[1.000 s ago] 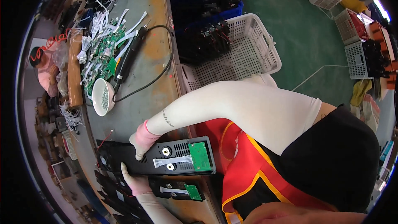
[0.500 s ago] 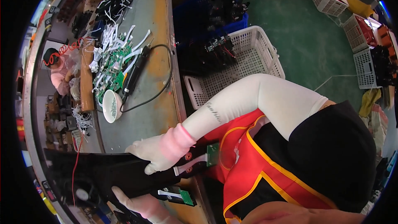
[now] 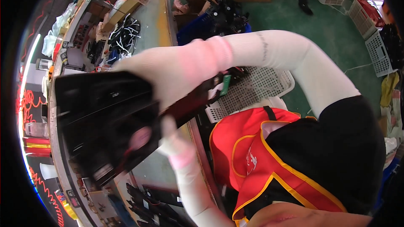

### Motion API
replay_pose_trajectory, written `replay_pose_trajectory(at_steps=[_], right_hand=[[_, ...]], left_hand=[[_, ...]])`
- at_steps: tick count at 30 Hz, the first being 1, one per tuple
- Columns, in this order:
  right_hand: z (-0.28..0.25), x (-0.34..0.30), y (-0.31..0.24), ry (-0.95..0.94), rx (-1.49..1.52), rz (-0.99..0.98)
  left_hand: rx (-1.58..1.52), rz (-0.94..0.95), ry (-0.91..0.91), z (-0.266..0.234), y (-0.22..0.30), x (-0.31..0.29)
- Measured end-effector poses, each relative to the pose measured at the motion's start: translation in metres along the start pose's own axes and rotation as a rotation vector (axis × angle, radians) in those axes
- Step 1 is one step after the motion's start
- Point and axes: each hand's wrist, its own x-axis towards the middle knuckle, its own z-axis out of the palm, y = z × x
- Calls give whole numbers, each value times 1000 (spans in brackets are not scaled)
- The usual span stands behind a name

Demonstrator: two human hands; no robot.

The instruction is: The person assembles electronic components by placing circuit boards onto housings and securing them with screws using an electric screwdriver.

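Black, blurred housing [image 3: 108, 120] is held by left hand [image 3: 176, 143] and right hand [image 3: 158, 70] — most fingers apparently hidden.

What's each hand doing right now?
Left hand: closed on the near edge of the black panel, motion-blurred.
Right hand: holding the same panel, fingers partly hidden behind it.

two gloved hands [image 3: 147, 69] [image 3: 174, 138], one held black housing [image 3: 105, 117], one red apron [image 3: 223, 141]

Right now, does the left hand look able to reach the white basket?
Probably not: the left hand seems busy gripping the black case, whose end with the green board partly hides the white basket.
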Motion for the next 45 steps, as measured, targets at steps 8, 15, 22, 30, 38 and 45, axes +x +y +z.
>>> replay_pose_trajectory(at_steps=[8, 15, 22, 30, 38, 45], right_hand=[[-43, -161, 83, -214, -229, 580], [-50, -279, 120, -219, -219, 943], [-11, -352, 167, -232, -289, 1062], [30, -407, 215, -224, -316, 1031], [50, -410, 254, -434, -242, 979], [76, -470, 222, -163, -373, 1750]], left_hand=[[367, -31, -437, 47, -211, -77], [216, -350, -1062, 79, -284, -108], [-349, -838, -1167, 56, -380, -159], [-534, -1588, -647, 62, -351, -96], [97, -1236, -597, 68, -379, -123], [1033, -524, -1076, 98, -345, -91]])
